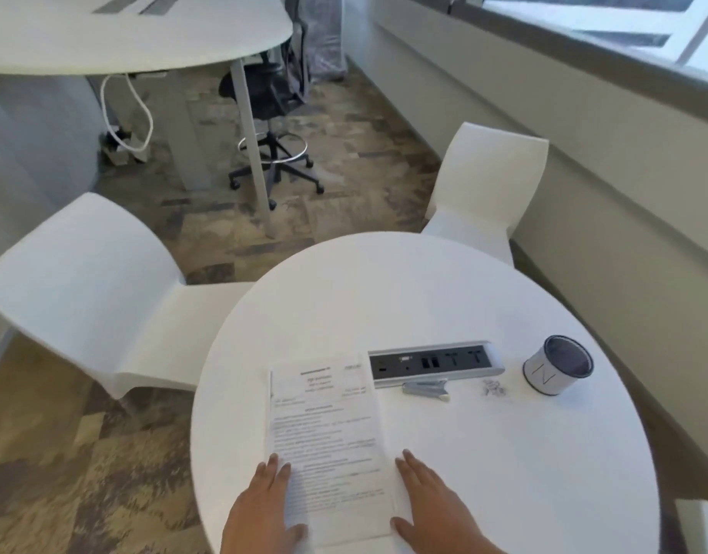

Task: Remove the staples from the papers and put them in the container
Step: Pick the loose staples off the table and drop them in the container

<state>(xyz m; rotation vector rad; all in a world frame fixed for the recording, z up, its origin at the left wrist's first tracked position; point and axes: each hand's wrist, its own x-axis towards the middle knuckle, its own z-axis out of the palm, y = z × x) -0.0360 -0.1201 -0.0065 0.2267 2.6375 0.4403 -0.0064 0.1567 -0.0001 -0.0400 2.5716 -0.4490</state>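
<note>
Round white table (484, 297) w/ two white chairs (88, 273), patterned carpet (344, 125), window (608, 22) at right.

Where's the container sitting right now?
Head view: the container stands upright on the right side of the round table, just right of the socket strip, with a little heap of staples beside it.

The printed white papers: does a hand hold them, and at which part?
Nothing is gripped. The left hand and the right hand rest flat, fingers straight, at the near left and right edges of the printed white papers.
</note>
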